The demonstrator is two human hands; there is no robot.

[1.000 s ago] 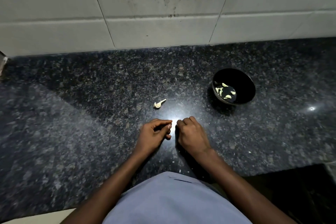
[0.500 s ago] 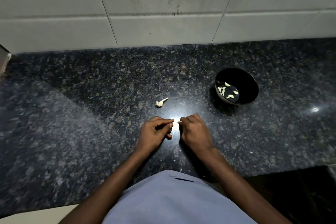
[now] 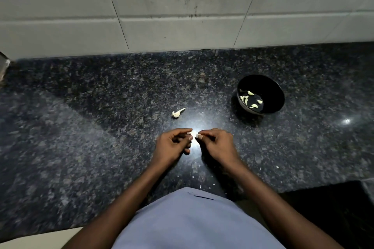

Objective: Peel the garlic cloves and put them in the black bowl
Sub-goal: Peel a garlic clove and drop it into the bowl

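Countertop (image 3: 81,127): dark granite work surface.
Left hand (image 3: 172,145), right hand (image 3: 218,143): fingertips pinching garlic clove (image 3: 197,136) to strip skin.
Black bowl (image 3: 271,91): near, receiving peeled cloves.

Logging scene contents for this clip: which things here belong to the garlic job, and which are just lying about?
Job: left hand and right hand, pinching a small garlic piece; black bowl holding peeled cloves.
Lying about: garlic stem, skin flakes on the countertop.
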